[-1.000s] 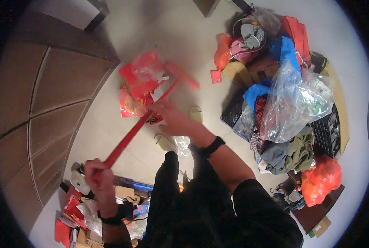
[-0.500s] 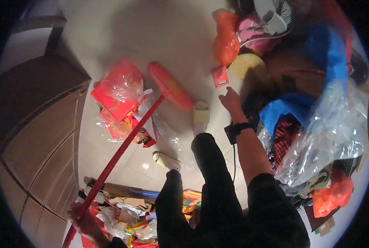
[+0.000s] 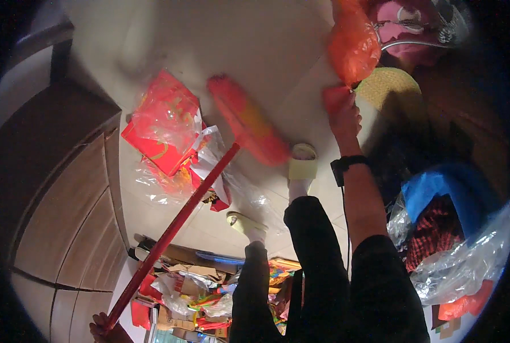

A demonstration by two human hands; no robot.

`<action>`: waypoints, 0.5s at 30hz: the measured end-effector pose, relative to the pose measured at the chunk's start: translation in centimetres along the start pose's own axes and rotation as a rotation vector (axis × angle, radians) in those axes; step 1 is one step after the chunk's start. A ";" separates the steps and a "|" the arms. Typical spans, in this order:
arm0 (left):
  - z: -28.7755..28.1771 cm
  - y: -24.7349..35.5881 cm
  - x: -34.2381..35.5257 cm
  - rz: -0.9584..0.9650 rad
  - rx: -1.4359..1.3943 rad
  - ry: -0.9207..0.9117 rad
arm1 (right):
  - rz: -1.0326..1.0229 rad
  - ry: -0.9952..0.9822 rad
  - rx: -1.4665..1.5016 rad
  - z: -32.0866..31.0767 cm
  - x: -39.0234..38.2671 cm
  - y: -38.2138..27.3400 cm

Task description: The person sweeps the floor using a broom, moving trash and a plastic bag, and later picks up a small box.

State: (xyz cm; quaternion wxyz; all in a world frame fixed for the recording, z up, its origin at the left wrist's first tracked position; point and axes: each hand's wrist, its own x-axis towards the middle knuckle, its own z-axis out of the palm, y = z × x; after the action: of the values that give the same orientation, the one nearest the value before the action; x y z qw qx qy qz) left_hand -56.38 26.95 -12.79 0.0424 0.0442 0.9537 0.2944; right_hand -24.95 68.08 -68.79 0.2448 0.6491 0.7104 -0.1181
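Observation:
My left hand (image 3: 103, 328) is closed round the lower part of a broom's red handle (image 3: 172, 231). The handle slants up across the floor to a red and yellow broom head (image 3: 249, 123), which is slightly blurred. Out ahead, my right hand (image 3: 345, 122) grips a small flat red packet (image 3: 336, 98), smeared by motion. A knotted orange plastic bag (image 3: 355, 48) sits just beyond that hand, and a round woven straw piece (image 3: 391, 88) lies to its right.
Left of the broom head lies a heap of red gift bags (image 3: 163, 123) and clear plastic wrap. Brown cabinet fronts (image 3: 66, 228) line the left side. Blue cloth (image 3: 446, 186) and clear plastic (image 3: 466, 268) pile up at the right. Assorted packaging (image 3: 200, 300) lies behind my slippered feet.
My right hand has reached farther forward and taken hold of the red packet, which lay on the floor before. The view has shifted; my left hand keeps its grip on the broom.

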 end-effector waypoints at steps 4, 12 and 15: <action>-0.6 0.1 -0.8 -0.006 -0.217 -0.087 | 0.001 -0.101 0.069 -2.5 -0.8 -0.6; -1.2 0.2 -1.2 0.041 0.326 -0.177 | 0.109 -0.834 1.967 -13.6 -8.3 3.9; 1.3 -0.2 -1.6 -0.004 -0.296 -0.179 | -0.114 -1.011 2.302 -20.0 -12.2 6.7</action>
State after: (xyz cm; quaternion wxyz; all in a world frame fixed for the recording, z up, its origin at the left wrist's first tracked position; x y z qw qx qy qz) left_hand -54.71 27.33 -13.89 0.1337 0.0614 0.8924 0.4265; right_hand -21.81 68.12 -44.57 -0.2233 0.3368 0.0500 -0.9134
